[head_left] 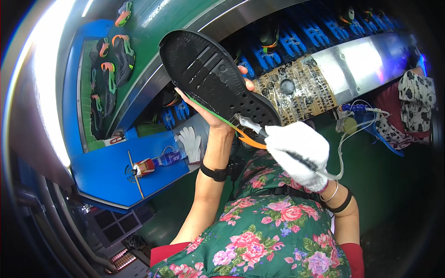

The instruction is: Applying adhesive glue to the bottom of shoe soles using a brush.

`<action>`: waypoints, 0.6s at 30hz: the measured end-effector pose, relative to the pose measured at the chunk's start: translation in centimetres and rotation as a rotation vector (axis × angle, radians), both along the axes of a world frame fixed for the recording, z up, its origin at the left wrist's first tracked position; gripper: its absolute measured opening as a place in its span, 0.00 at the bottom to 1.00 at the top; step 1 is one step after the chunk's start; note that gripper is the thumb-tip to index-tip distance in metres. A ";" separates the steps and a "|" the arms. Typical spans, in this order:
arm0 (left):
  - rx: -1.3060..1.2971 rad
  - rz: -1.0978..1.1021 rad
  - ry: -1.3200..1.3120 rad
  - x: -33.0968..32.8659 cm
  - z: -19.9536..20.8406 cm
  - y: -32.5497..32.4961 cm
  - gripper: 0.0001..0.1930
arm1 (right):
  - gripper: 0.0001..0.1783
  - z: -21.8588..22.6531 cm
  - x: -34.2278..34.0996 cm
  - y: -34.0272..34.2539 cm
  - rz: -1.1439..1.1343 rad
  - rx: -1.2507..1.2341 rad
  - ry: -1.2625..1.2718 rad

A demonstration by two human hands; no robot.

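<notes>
My left hand [209,111] is bare and holds up a shoe with its black sole [215,76] turned toward me; green and orange trim shows at the heel edge. My right hand [299,150] wears a white glove and grips a thin black-handled tool [259,131] whose tip rests on the sole near the heel, beside a pale patch. A thin tube [340,157] runs from the tool toward the right.
A conveyor with blue holders [296,41] carries shoes above a taped metal rail [324,78]. A blue shelf [111,171] at left holds a white glove [191,144], a bottle [164,159] and a stick. Finished shoes [111,69] lie on a green belt. A person in patterned cloth [412,102] sits at right.
</notes>
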State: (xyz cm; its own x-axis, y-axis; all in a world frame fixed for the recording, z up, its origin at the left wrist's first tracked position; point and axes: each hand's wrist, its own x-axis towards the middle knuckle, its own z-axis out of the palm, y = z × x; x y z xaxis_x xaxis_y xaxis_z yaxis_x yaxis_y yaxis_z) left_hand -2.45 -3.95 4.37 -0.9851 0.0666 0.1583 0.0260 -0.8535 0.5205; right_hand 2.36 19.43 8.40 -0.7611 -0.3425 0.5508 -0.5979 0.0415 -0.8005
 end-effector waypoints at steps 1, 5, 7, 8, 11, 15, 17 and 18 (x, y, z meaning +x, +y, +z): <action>-0.006 -0.001 -0.005 -0.1 0.0 0.1 0.59 | 0.13 0.0 0.2 0.1 0.023 -0.014 -0.017; -0.052 0.009 -0.020 0.0 0.1 0.0 0.60 | 0.15 -0.3 0.5 0.3 0.069 -0.096 -0.230; -0.087 0.015 -0.032 0.1 0.3 -0.1 0.60 | 0.14 -0.5 0.4 0.3 0.016 -0.160 -0.332; -0.038 -0.012 -0.012 0.0 0.6 0.1 0.60 | 0.14 -0.5 0.4 0.5 0.016 -0.161 -0.334; -0.038 -0.038 0.009 0.0 0.7 -0.2 0.60 | 0.12 -0.1 0.7 0.9 0.054 -0.005 -0.104; -0.026 -0.069 0.000 -0.1 0.7 -0.3 0.60 | 0.11 -0.6 1.2 0.9 0.123 -0.218 -0.466; -0.017 -0.023 -0.067 0.0 0.8 -0.4 0.61 | 0.11 -0.1 0.9 1.3 0.077 -0.122 -0.338; -0.006 0.024 -0.132 0.0 0.9 -0.3 0.62 | 0.11 0.1 0.8 1.4 0.032 -0.025 -0.207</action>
State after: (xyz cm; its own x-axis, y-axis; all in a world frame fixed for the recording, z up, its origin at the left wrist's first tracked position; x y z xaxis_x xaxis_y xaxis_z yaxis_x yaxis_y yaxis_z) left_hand -2.45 -4.27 5.25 -0.9987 0.0435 0.0270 -0.0228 -0.8502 0.5259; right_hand 3.13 20.84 8.47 -0.8479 -0.3563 0.3925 -0.4215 0.0040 -0.9068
